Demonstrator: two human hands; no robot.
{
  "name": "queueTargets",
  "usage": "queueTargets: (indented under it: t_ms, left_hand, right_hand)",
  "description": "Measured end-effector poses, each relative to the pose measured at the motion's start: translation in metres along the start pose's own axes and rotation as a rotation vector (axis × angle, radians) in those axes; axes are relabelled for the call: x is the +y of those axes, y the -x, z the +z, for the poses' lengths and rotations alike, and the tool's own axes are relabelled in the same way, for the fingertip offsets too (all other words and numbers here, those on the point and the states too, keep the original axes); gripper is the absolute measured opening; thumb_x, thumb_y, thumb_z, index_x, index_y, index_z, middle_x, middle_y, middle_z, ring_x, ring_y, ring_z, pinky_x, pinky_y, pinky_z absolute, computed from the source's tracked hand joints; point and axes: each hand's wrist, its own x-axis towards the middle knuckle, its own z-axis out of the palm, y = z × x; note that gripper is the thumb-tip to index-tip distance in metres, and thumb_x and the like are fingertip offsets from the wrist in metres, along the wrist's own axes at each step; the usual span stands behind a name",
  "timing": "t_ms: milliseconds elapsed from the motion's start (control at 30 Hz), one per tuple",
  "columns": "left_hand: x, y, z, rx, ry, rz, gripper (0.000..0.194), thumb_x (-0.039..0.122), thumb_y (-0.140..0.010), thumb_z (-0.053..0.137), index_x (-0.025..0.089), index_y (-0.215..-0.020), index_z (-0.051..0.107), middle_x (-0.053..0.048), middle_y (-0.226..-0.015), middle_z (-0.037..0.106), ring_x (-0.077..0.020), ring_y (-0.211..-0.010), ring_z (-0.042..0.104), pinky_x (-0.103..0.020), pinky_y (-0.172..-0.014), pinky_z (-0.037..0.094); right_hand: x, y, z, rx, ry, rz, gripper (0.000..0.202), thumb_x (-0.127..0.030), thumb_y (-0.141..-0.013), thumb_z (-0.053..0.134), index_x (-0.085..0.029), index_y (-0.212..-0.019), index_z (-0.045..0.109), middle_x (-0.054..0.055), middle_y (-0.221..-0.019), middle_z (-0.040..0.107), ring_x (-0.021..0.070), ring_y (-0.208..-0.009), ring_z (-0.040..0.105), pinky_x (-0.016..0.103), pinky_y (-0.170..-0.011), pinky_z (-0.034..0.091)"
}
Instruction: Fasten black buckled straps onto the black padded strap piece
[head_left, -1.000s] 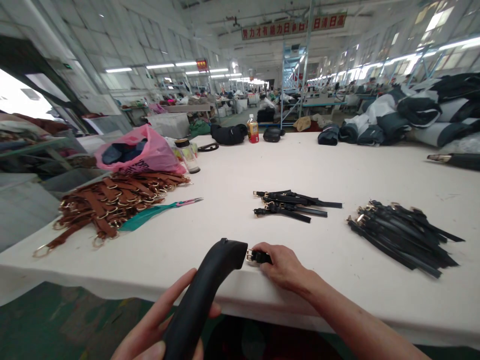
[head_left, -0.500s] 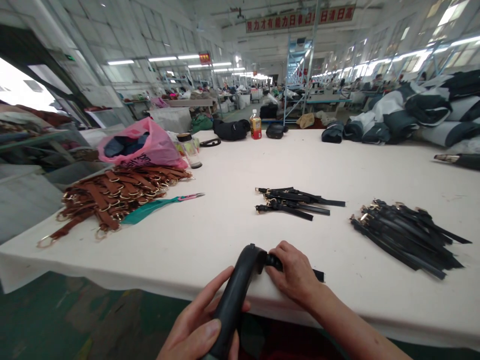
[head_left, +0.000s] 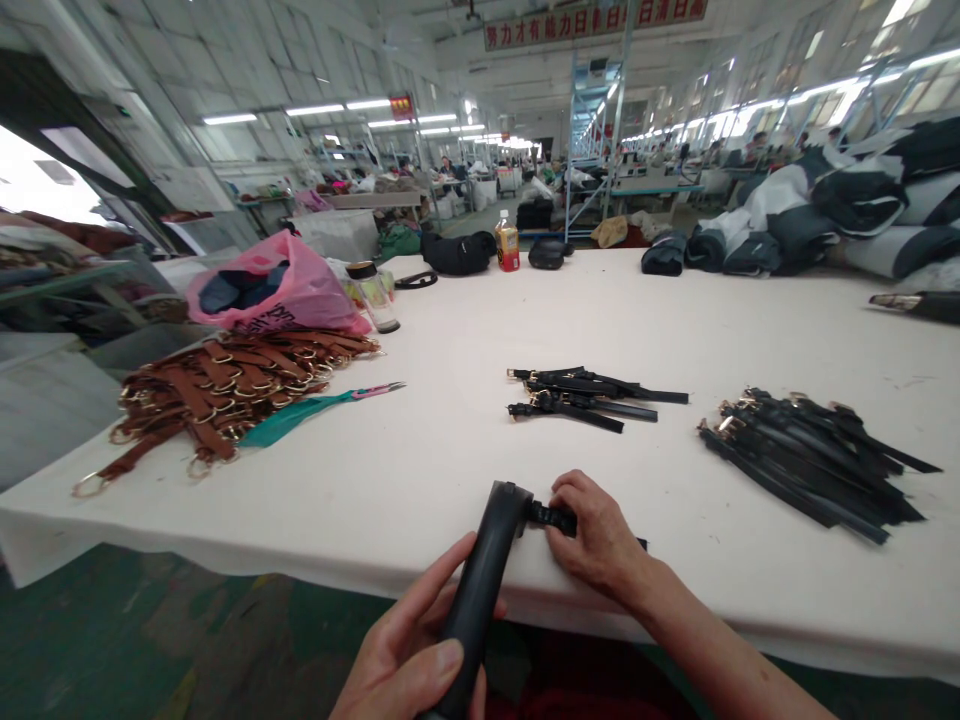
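At the front edge of the table, my left hand is closed around the broad length of a black strap, thumb on top and fingers beneath. The strap bends near its top. From that bend a narrower ridged piece runs to the right, where my right hand pinches it, fingers curled over it. A short dark end shows beyond the right wrist. Farther up lies a small group of black buckled straps. To the right is a larger pile of black straps with gold-coloured buckles.
Brown straps with metal rings are heaped at left, near thread snips tied to green cloth. Behind stand a pink bag, a jar and a drink bottle. Dark rolls are stacked at back right.
My right hand has shifted slightly right along the narrow piece, showing more of its ridged part. My left hand and the broad strap have moved a little right and stand somewhat straighter.
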Motion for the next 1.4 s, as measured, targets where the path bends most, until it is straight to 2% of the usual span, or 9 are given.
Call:
queueTargets:
  t_ms: [167, 300, 500, 633, 867, 1067, 1200, 1400]
  left_hand:
    - [-0.001, 0.000, -0.002, -0.013, 0.023, 0.009, 0.058, 0.031, -0.073, 0.067, 0.034, -0.128, 0.050, -0.008, -0.098, 0.068, -0.0162, -0.047, 0.064, -0.025, -0.045, 0.046]
    - [0.002, 0.001, 0.001, 0.007, 0.002, 0.005, 0.059, 0.030, -0.073, 0.066, 0.032, -0.129, 0.048, -0.009, -0.098, 0.068, -0.0159, -0.046, 0.064, -0.025, -0.045, 0.046]
    - [0.001, 0.003, -0.001, -0.006, -0.028, 0.025, 0.059, 0.036, -0.072, 0.066, 0.032, -0.129, 0.050, -0.009, -0.099, 0.067, -0.0160, -0.047, 0.064, -0.026, -0.046, 0.044]
    - [0.000, 0.005, -0.004, 0.014, -0.060, 0.010, 0.066, 0.041, -0.068, 0.069, 0.030, -0.130, 0.048, -0.011, -0.103, 0.066, -0.0166, -0.046, 0.063, -0.028, -0.047, 0.043]
    - [0.001, 0.005, -0.004, 0.004, -0.054, 0.043, 0.064, 0.040, -0.071, 0.066, 0.030, -0.131, 0.047, -0.011, -0.100, 0.068, -0.0176, -0.048, 0.064, -0.027, -0.046, 0.041]
    - [0.001, 0.009, -0.011, 0.026, -0.058, 0.046, 0.067, 0.039, -0.071, 0.068, 0.027, -0.133, 0.046, -0.012, -0.095, 0.069, -0.0171, -0.044, 0.062, -0.028, -0.044, 0.044]
    - [0.000, 0.014, -0.014, 0.017, -0.063, 0.049, 0.066, 0.040, -0.072, 0.067, 0.029, -0.133, 0.044, -0.012, -0.097, 0.069, -0.0172, -0.043, 0.061, -0.027, -0.038, 0.042]
    - [0.000, 0.013, -0.006, 0.002, -0.041, -0.006, 0.068, 0.040, -0.069, 0.071, 0.031, -0.131, 0.047, -0.012, -0.106, 0.066, -0.0178, -0.047, 0.064, -0.028, -0.047, 0.042]
  right_hand:
    - [0.000, 0.003, -0.001, -0.004, -0.041, 0.015, 0.019, -0.012, -0.070, 0.057, -0.020, -0.085, 0.064, 0.004, -0.095, 0.056, 0.0163, -0.087, 0.053, 0.029, -0.079, 0.043]
    - [-0.004, 0.002, 0.000, -0.027, 0.024, 0.029, 0.012, -0.016, -0.076, 0.058, -0.022, -0.081, 0.068, 0.004, -0.090, 0.058, 0.0165, -0.085, 0.053, 0.029, -0.077, 0.042]
    - [-0.012, 0.000, 0.002, -0.055, 0.182, -0.003, 0.009, -0.015, -0.079, 0.055, -0.020, -0.074, 0.060, 0.003, -0.085, 0.058, 0.0171, -0.085, 0.049, 0.029, -0.076, 0.038]
    - [-0.013, -0.002, 0.001, -0.096, 0.218, 0.000, 0.006, -0.015, -0.079, 0.052, -0.020, -0.075, 0.054, 0.002, -0.083, 0.054, 0.0165, -0.082, 0.046, 0.028, -0.074, 0.035]
    - [-0.013, -0.009, 0.002, -0.151, 0.184, 0.123, 0.012, -0.022, -0.086, 0.047, -0.020, -0.075, 0.049, -0.001, -0.078, 0.056, 0.0147, -0.076, 0.048, 0.027, -0.070, 0.030]
    - [-0.019, -0.017, 0.011, -0.110, 0.371, 0.258, 0.013, -0.031, -0.092, 0.041, -0.023, -0.089, 0.051, 0.002, -0.079, 0.061, 0.0171, -0.070, 0.052, 0.028, -0.062, 0.026]
    - [-0.021, -0.021, 0.014, -0.111, 0.431, 0.279, 0.015, -0.033, -0.092, 0.041, -0.024, -0.092, 0.052, 0.003, -0.080, 0.062, 0.0181, -0.071, 0.055, 0.028, -0.059, 0.025]
    - [-0.016, -0.023, 0.016, -0.095, 0.419, 0.298, 0.021, -0.039, -0.093, 0.038, -0.024, -0.090, 0.053, 0.003, -0.077, 0.063, 0.0173, -0.069, 0.055, 0.027, -0.058, 0.024]
